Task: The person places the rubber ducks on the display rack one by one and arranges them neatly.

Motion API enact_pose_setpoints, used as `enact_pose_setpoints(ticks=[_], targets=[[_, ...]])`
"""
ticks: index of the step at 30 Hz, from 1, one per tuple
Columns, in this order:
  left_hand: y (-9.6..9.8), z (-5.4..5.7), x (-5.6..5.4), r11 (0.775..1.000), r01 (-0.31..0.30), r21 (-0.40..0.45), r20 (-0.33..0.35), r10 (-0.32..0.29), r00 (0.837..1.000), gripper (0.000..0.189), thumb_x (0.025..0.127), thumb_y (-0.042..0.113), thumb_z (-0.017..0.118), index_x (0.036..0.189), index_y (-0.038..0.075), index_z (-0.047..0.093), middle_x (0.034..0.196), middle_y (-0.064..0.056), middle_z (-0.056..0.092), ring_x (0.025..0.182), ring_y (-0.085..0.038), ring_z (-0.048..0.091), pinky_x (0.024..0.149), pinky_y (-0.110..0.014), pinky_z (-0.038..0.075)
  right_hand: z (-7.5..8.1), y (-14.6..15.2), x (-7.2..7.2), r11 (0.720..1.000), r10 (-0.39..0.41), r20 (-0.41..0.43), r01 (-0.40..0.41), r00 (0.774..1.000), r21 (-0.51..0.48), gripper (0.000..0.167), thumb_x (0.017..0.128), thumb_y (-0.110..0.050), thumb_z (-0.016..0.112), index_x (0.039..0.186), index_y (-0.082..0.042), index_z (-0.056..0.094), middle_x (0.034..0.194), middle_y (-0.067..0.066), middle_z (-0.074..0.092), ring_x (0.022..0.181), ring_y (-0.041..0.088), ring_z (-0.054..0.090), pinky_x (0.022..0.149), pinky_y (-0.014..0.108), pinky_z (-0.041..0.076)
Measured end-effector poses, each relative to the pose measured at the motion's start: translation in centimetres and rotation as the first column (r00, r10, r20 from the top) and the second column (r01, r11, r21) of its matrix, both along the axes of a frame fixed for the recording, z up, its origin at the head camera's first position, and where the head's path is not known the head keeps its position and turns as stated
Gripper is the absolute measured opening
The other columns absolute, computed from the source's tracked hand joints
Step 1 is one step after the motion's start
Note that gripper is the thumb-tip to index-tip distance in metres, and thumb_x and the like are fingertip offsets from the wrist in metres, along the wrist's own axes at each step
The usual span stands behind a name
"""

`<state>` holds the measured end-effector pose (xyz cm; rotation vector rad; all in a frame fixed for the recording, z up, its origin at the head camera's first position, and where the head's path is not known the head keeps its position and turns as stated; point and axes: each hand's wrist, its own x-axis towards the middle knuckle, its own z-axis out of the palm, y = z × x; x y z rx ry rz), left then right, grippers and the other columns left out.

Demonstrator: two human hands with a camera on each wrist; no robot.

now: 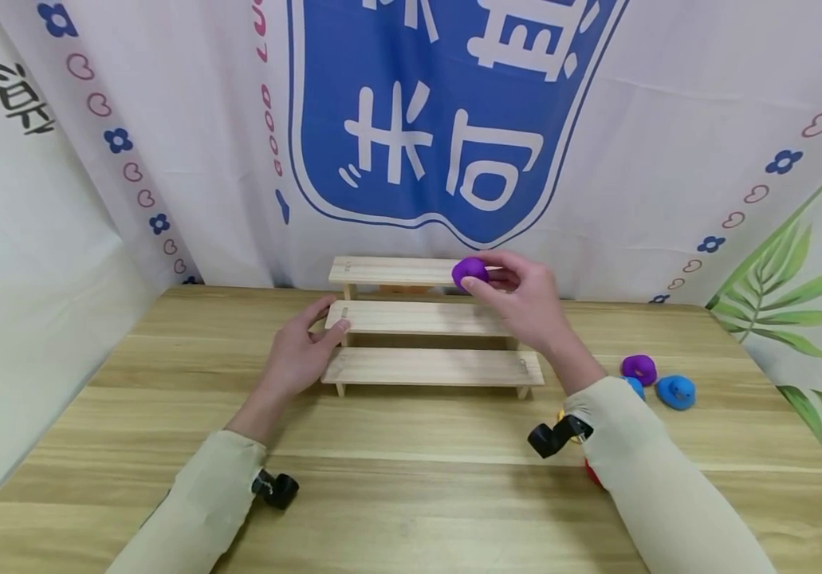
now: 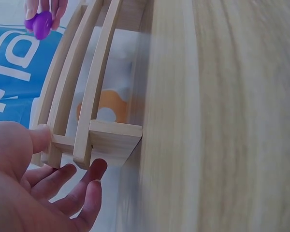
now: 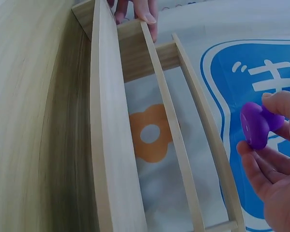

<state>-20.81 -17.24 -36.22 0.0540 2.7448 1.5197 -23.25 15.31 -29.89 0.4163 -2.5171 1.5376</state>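
Note:
A three-tier wooden display stand stands at the back of the table. My left hand grips its left end, with the thumb on the middle tier; the left wrist view shows the curled fingers around the tier ends. A purple rubber duck is pinched between the thumb and fingers of my right hand, over the right part of the top tier. In the right wrist view the purple duck appears apart from the wood. The visible parts of the tiers bear nothing.
On the table's right lie another purple duck and a blue duck. A second blue piece, a yellow one and a red one are mostly hidden by my right sleeve. A printed curtain hangs right behind the stand.

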Motion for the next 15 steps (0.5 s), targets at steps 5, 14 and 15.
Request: enact_pose_setpoints(ticks=[5, 14, 15], targets=[[0.1, -0.1, 0.0, 1.0, 0.007, -0.005, -0.008, -0.007, 1.0, 0.067, 0.11, 0.044, 0.056, 0.168, 0.018, 0.033, 0.17, -0.016, 0.04, 0.131, -0.038, 0.067, 0.092, -0.04, 0.062, 0.2, -0.9, -0.5, 1.0, 0.028, 0.011, -0.028, 1.0, -0.008, 0.04, 0.098, -0.033, 0.078, 0.135, -0.017, 0.072, 0.132, 0.008, 0.071, 0.116, 0.025, 0.071, 0.102, 0.038, 0.06], [0.0, -0.1, -0.1, 0.999, -0.01, -0.032, -0.016, 0.009, 1.0, 0.067, 0.11, 0.043, 0.057, 0.167, 0.017, 0.035, 0.169, -0.015, 0.043, 0.119, -0.034, 0.07, 0.077, -0.026, 0.055, 0.3, -2.7, -1.0, 0.998, 0.059, 0.028, -0.058, 0.998, -0.024, 0.043, 0.098, -0.033, 0.078, 0.137, -0.017, 0.07, 0.133, 0.007, 0.07, 0.116, 0.025, 0.069, 0.102, 0.04, 0.06], [0.0, -0.1, -0.1, 0.999, -0.012, -0.032, -0.016, 0.011, 1.0, 0.067, 0.109, 0.043, 0.058, 0.167, 0.017, 0.036, 0.169, -0.015, 0.043, 0.118, -0.033, 0.069, 0.076, -0.025, 0.054, 0.3, -2.9, -1.1, 0.998, 0.064, 0.028, -0.063, 0.998, -0.026, 0.043, 0.098, -0.032, 0.079, 0.138, -0.016, 0.07, 0.134, 0.007, 0.07, 0.116, 0.025, 0.07, 0.101, 0.04, 0.061]])
